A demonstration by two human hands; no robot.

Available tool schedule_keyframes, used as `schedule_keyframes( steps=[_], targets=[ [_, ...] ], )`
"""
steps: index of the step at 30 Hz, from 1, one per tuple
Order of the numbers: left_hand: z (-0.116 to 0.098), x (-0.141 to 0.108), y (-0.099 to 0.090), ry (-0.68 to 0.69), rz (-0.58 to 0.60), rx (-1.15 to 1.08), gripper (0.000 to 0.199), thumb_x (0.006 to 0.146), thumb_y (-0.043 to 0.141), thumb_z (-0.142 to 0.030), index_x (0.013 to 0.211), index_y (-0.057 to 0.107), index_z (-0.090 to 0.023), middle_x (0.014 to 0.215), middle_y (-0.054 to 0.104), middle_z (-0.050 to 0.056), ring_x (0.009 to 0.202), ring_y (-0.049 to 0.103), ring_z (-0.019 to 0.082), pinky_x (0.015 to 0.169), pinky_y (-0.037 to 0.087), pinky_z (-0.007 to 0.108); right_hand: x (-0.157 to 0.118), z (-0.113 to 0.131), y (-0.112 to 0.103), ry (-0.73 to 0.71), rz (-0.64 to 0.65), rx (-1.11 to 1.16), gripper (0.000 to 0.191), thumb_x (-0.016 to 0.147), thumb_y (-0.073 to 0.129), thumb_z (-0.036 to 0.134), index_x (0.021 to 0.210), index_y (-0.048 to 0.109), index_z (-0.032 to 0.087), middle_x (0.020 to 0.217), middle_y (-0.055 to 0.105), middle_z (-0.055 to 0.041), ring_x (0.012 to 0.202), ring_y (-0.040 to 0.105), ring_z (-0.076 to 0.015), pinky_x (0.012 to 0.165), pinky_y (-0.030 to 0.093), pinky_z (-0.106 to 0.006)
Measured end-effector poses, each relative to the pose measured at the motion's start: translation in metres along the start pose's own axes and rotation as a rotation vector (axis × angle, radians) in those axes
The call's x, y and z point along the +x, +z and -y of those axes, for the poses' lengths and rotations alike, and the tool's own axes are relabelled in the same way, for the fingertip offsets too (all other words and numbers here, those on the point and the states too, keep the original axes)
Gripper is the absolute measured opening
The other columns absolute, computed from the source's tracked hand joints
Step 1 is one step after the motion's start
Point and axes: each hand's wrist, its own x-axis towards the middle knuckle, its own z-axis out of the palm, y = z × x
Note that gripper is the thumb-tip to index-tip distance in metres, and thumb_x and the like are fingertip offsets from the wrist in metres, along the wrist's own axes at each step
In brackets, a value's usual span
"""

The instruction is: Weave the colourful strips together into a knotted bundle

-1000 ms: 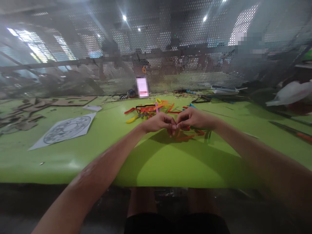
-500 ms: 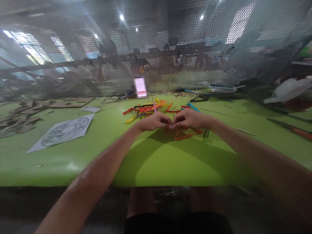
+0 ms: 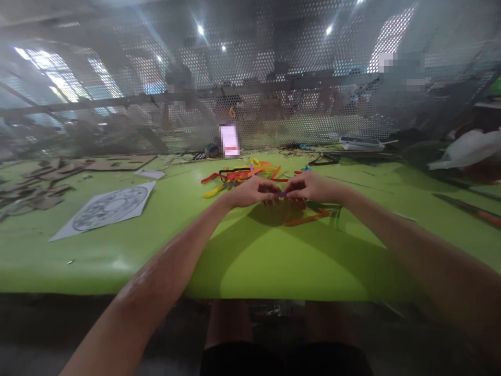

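Over the green table, my left hand [image 3: 256,191] and my right hand [image 3: 309,187] are close together, fingertips pinched. A small piece of purple strip [image 3: 282,194] shows in the narrow gap between them, held at both ends. Most of it is hidden by the fingers. Just below my right hand lies a bent orange strip [image 3: 307,218], with a green strip [image 3: 337,215] at its right end. Beyond my left hand is a loose heap of coloured strips [image 3: 235,177] in red, yellow, orange and black, perhaps pipe cleaners.
A printed sheet with a ring pattern [image 3: 111,208] lies at left, near cut cardboard pieces [image 3: 43,183]. A lit phone-like screen [image 3: 229,140] stands against the mesh panel [image 3: 266,115]. A white tray [image 3: 362,144] sits at the back; an orange-handled tool [image 3: 485,215] lies at right.
My hands have drawn slightly apart, so the purple strip now shows between the fingertips. The whole view has shifted a little.
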Motion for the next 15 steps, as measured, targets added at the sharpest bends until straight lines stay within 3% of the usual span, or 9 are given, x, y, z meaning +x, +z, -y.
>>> schedule_keyframes(
  steps=[11,15],
  targets=[
    [-0.003,0.002,0.007,0.005,0.013,-0.006,0.01,0.084,0.069,-0.017,0.087,0.075,-0.011,0.076,0.075,0.006,0.066,0.068,0.01,0.066,0.055,0.02,-0.002,0.002,0.008,-0.003,0.013,0.073,0.024,0.079,0.065,0.038,0.084,0.071,0.015,0.059,0.057,0.0012,0.052,0.049,-0.0101,0.052,0.037,-0.024],
    [-0.001,0.005,0.012,0.004,-0.039,-0.039,0.01,0.085,0.067,-0.018,0.086,0.074,-0.01,0.076,0.074,0.006,0.064,0.068,0.01,0.064,0.055,0.019,-0.001,0.002,0.007,-0.019,0.008,0.077,0.023,0.077,0.068,0.038,0.078,0.069,0.015,0.06,0.057,0.0011,0.054,0.049,-0.0106,0.053,0.037,-0.024]
  ],
)
